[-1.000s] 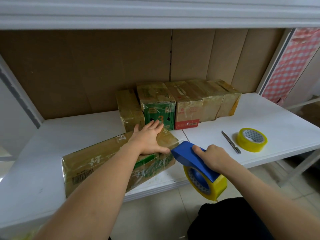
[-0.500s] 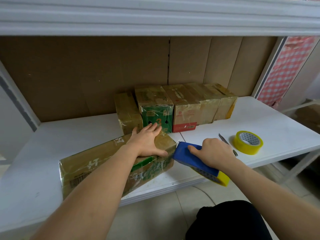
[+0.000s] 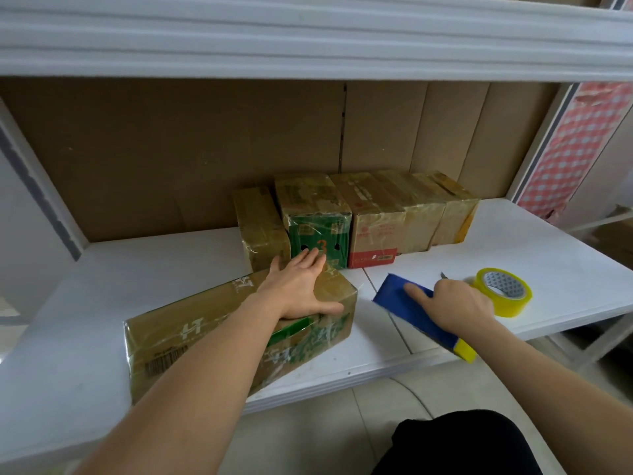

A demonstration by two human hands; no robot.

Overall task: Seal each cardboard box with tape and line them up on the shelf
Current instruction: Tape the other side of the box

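Five taped cardboard boxes (image 3: pixel 356 217) stand side by side in a row at the back of the white shelf board (image 3: pixel 513 241). One more long brown cardboard box with green print (image 3: pixel 219 334) lies slanted near the front edge, wrapped in shiny tape. The left hand (image 3: pixel 301 289) lies flat on its top with fingers spread, pressing down and curling round nothing. The right hand (image 3: pixel 459 303) holds the blue tape dispenser with its yellow roll (image 3: pixel 424 317), with one finger stretched along the blue top. The dispenser sits low on the shelf, just beside the long box but not touching it.

I think the dispenser is being put down, so the long box can go in the row next. To do that well, let go of the dispenser away from the edge so it does not fall. Then use both hands to turn the long box straight and slide it back, next to the small plain box on the left end.

A loose yellow tape roll (image 3: pixel 503 291) lies just beside the right hand. A small metal blade (image 3: pixel 444 275) peeks out behind that hand. Brown cardboard sheets (image 3: pixel 171 149) cover the back of the shelf. Red checked cloth (image 3: pixel 582 145) hangs at the far right. Pale floor tiles (image 3: pixel 308 437) show below.
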